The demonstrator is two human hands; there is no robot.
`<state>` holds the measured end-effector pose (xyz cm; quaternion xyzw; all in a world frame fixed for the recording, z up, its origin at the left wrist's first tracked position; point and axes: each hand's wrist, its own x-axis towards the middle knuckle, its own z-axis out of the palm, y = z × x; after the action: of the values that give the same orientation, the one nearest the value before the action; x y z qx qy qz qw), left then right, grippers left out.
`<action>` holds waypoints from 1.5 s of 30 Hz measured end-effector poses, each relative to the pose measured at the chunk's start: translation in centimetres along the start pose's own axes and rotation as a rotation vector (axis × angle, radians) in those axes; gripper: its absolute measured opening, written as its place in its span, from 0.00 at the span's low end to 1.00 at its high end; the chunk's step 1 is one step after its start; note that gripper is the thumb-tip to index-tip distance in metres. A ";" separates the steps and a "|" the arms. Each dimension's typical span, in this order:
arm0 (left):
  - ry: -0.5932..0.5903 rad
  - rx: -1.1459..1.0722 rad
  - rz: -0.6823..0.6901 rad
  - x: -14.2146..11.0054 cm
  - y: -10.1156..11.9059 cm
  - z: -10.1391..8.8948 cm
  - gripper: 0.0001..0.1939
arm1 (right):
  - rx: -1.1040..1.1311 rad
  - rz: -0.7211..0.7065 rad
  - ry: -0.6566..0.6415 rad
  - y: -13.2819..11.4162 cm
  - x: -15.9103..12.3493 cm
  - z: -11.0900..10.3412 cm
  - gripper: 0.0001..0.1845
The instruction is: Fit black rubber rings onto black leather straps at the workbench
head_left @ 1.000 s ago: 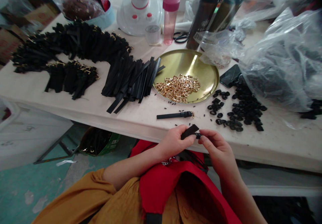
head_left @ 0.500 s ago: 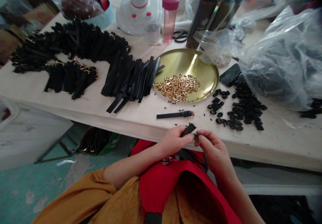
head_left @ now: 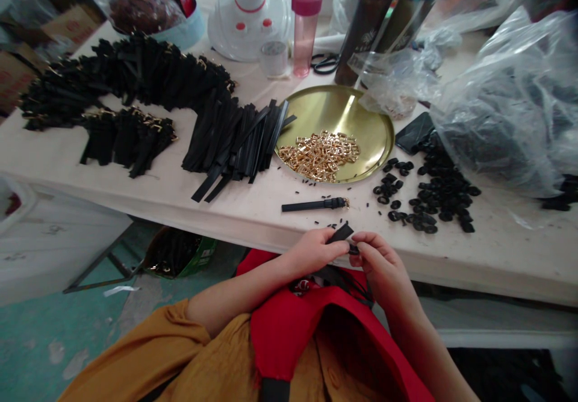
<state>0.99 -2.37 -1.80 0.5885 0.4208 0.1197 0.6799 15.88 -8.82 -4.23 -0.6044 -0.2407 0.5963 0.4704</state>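
Note:
My left hand (head_left: 313,250) is closed round a folded black strap (head_left: 342,232), one flat end sticking out past the fingers. Against it, my right hand (head_left: 383,265) pinches a small black piece (head_left: 353,250) that looks like a strap loop. The fingertips of both hands meet there, so whether the strap passes through the piece cannot be seen. Just beyond, a black strap with a gold buckle (head_left: 313,205) lies on the table. A gold tray (head_left: 361,119) holds a heap of gold buckles (head_left: 320,156). Loose black loops (head_left: 436,200) are spread to the right.
Unbuckled black straps (head_left: 232,143) lie left of the tray, with bundles of buckled straps (head_left: 135,71) farther left. Behind stand a pink-lidded bottle (head_left: 306,41), black scissors (head_left: 325,63) and a white stand (head_left: 248,26). A clear plastic bag (head_left: 510,107) is at right.
Both hands stay close together at the table's front edge. The right fingers and the small black piece have shifted very slightly.

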 end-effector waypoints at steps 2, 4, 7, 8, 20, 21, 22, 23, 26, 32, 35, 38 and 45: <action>0.004 0.000 -0.013 0.0 0.2 0.0 0.10 | -0.024 -0.012 0.000 -0.1 0.0 0.1 0.12; 0.014 -0.014 -0.024 -0.1 0.5 -0.1 0.09 | -0.084 -0.039 0.002 -0.3 -0.1 0.3 0.12; 0.027 -0.074 -0.029 -0.1 0.6 -0.1 0.09 | -0.223 -0.100 -0.008 -0.9 -0.3 0.5 0.14; 0.035 -0.088 -0.026 -0.1 0.6 -0.1 0.09 | -0.271 -0.120 -0.014 -1.1 -0.4 0.6 0.15; 0.163 0.243 0.089 0.0 -0.5 0.1 0.12 | -0.598 -0.187 -0.077 -0.7 0.2 -0.8 0.19; 0.168 0.269 0.100 -0.1 -0.5 0.1 0.12 | -0.604 -0.183 -0.089 -0.8 0.2 -0.7 0.19; 0.173 0.300 0.110 -0.1 -0.5 0.1 0.12 | -0.608 -0.178 -0.100 -0.8 0.2 -0.7 0.18; 0.180 0.336 0.118 -0.1 -0.5 0.1 0.12 | -0.606 -0.174 -0.108 -0.8 0.1 -0.6 0.18; 0.192 0.451 0.126 -0.2 -0.6 0.0 0.12 | -0.579 -0.136 -0.125 -0.7 0.0 -0.5 0.18; 0.156 0.449 0.156 -0.1 -0.8 -0.3 0.12 | -0.511 -0.087 -0.098 -0.9 -0.4 -0.1 0.21; 0.144 0.397 0.151 0.1 -0.9 -0.3 0.10 | -0.359 -0.031 -0.097 -1.3 -0.6 0.0 0.22; 0.136 0.344 0.156 0.2 -1.0 -0.1 0.09 | -0.278 -0.002 -0.100 -1.4 -0.7 -0.1 0.21; 0.257 0.419 0.088 0.2 -0.9 0.0 0.08 | -0.147 0.026 -0.081 -1.3 -0.6 0.7 0.20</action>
<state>0.86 -2.48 -2.68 0.7142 0.4935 0.1334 0.4780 15.50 -8.59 -2.66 -0.6155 -0.2948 0.6070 0.4071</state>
